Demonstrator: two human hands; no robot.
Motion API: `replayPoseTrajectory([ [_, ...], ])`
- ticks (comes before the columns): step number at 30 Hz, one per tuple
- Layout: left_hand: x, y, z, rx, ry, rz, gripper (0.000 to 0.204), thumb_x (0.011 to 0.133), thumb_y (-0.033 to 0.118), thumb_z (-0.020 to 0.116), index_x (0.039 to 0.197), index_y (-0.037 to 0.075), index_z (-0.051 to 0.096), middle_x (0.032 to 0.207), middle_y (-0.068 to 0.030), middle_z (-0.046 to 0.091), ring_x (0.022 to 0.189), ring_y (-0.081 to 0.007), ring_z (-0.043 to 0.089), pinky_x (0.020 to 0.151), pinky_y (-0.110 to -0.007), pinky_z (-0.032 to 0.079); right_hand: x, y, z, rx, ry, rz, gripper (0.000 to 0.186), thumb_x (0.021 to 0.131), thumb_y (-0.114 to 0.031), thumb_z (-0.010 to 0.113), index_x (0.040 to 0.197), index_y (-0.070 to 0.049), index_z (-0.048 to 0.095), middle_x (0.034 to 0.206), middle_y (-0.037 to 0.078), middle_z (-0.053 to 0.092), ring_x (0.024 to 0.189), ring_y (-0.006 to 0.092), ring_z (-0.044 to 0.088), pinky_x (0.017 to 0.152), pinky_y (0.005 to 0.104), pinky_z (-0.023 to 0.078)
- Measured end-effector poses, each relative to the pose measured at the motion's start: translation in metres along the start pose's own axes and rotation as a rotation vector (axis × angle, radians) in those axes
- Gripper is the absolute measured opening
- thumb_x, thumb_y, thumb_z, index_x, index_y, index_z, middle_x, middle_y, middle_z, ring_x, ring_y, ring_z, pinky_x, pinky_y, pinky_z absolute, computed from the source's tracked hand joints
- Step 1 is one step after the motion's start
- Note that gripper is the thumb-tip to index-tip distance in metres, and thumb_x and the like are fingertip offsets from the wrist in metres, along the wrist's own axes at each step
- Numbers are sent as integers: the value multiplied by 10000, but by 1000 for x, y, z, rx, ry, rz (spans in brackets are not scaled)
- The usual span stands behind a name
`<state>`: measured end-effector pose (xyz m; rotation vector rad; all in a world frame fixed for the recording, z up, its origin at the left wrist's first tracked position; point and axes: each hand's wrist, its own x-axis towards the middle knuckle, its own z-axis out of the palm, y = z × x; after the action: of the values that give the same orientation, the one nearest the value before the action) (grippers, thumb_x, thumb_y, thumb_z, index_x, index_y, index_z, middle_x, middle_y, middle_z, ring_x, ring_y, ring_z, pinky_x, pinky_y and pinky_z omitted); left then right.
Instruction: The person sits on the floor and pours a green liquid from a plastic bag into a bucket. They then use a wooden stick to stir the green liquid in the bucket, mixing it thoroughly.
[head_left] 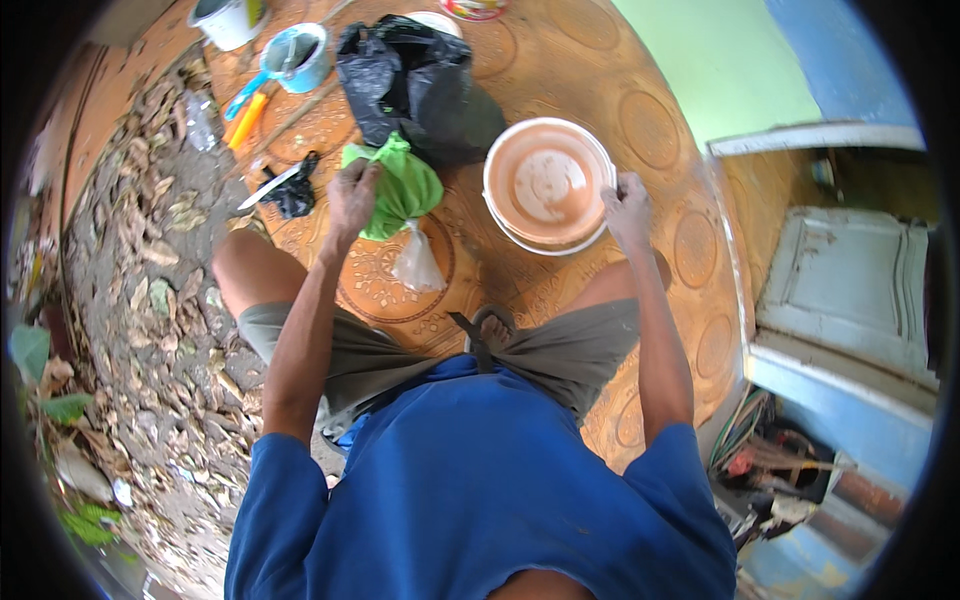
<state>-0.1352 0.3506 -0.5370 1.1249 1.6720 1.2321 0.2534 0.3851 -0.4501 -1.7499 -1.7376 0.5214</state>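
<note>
Floor covering, orange, embossed with round motifs: beneath both sets of fingers.
Black plastic bag, mouth open: beyond and to the right of the left fingers.
White bucket, round, inside smeared reddish-brown: just left of the right fingers, which are clamped on its rim; mouth faces up, long axis near upright.
Green plastic bag, crumpled: just right of the left fingers, pinched together on its upper edge; long axis slants from them rightward and toward the person.
Light-blue pail: well beyond the left fingers, to their left.
Pale translucent bag: below the green bag, nearer the person than the left fingers.
Knife: left of the left fingers, light blade pointing left and toward the person.
</note>
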Motion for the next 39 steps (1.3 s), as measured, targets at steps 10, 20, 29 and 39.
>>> replayPoseTrajectory([
  [10,-1,14,-8,126,-53,-76,224,829,206,541,804,-11,593,627,-148,547,569,-209,506,572,-357,421,5,-28,-1,-189,-51,28,221,724,-35,589,930,-22,509,612,66,567,546,158,549,538,298,441],
  [20,4,10,-5,180,-35,14,198,827,213,556,854,30,628,693,-171,604,634,-256,597,620,-355,462,1,-31,6,-92,-18,62,189,751,3,559,921,-19,479,576,89,532,495,177,510,506,293,411],
  [29,4,6,-5,111,-1,2,184,825,196,556,841,26,625,700,-183,603,646,-280,596,619,-369,458,-4,-25,11,-361,-243,-446,107,723,-23,519,820,6,554,715,178,568,565,278,552,554,362,442],
  [39,7,-4,-3,36,27,5,194,841,198,560,841,11,613,613,-138,539,569,-177,514,572,-341,429,12,-180,-73,-517,-643,-472,228,651,-9,633,868,16,566,810,114,580,628,194,593,565,295,463],
])
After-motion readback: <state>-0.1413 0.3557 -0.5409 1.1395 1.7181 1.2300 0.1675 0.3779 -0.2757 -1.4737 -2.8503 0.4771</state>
